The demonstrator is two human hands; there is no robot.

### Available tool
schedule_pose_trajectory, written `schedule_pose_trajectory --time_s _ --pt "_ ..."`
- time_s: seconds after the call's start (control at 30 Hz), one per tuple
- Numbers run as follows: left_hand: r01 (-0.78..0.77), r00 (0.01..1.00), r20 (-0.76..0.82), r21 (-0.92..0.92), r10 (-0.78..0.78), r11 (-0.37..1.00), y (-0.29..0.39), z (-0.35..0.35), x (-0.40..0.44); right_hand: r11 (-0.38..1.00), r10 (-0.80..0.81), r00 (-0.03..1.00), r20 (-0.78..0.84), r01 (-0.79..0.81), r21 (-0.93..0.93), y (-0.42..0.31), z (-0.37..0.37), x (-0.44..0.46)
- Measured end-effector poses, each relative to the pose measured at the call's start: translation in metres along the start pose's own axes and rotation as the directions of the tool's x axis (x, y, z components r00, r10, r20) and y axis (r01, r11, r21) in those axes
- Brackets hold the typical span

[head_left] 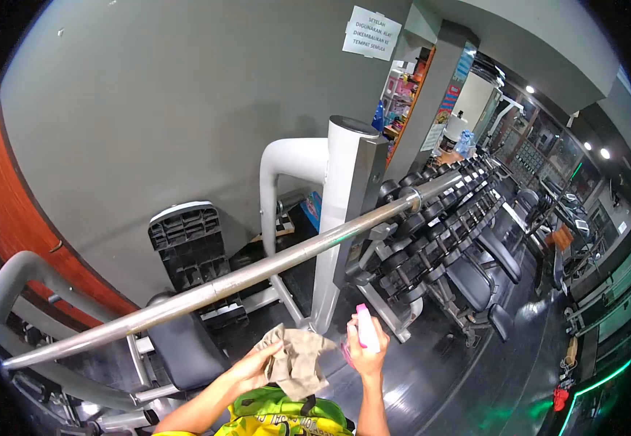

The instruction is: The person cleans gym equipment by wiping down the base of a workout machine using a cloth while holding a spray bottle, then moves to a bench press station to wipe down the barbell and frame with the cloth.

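My left hand (252,365) grips a crumpled beige cloth (297,361), which hangs in front of my yellow and green clothing. To its right, my right hand (366,352) is wrapped round a spray bottle (367,330) with a white head and a pink tip. Beyond both hands a long metal barbell bar (279,265) runs slantwise across the view, resting against a white and grey rack upright (339,211). Neither hand touches the bar.
A black padded bench (185,356) stands below the bar at left. Dumbbells (432,232) fill a rack to the right, with more benches (469,282) beside it. A paper sign (371,33) hangs on the grey wall. An orange-brown door (21,211) is at far left.
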State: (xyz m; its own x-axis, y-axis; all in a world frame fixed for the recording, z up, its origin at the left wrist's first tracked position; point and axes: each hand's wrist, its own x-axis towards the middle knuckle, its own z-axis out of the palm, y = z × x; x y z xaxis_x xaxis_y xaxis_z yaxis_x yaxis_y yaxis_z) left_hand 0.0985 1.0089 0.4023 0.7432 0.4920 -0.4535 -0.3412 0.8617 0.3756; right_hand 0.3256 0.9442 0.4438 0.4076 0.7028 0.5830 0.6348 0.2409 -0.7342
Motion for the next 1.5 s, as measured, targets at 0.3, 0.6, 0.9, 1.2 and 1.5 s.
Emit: schedule_pose_trajectory --time_s 0.3,0.6,0.9,1.2,1.5 --pt "-0.251 0.964 0.036 -0.204 0.264 0.946 0.024 -0.048 0.072 0.962 0.208 0.974 -0.086 -0.220 -0.162 -0.012 0.026 0.003" --pt "-0.242 0.942 0.164 -0.269 0.292 0.932 0.077 -0.074 0.107 0.916 0.316 0.931 -0.182 -0.349 -0.196 0.004 0.060 -0.001" --pt "-0.148 0.971 0.132 -0.321 0.199 0.935 0.083 -0.080 0.089 0.796 0.556 0.811 -0.179 -0.582 -0.166 0.012 0.073 -0.041" --pt "-0.232 0.962 0.090 -0.225 0.257 0.946 0.063 -0.097 0.094 0.747 0.629 0.768 -0.120 -0.640 -0.182 0.026 0.076 -0.066" --pt "-0.766 0.643 0.051 0.047 0.764 0.641 0.107 0.008 0.171 0.772 0.605 0.784 -0.142 -0.621 -0.139 0.020 0.073 -0.072"
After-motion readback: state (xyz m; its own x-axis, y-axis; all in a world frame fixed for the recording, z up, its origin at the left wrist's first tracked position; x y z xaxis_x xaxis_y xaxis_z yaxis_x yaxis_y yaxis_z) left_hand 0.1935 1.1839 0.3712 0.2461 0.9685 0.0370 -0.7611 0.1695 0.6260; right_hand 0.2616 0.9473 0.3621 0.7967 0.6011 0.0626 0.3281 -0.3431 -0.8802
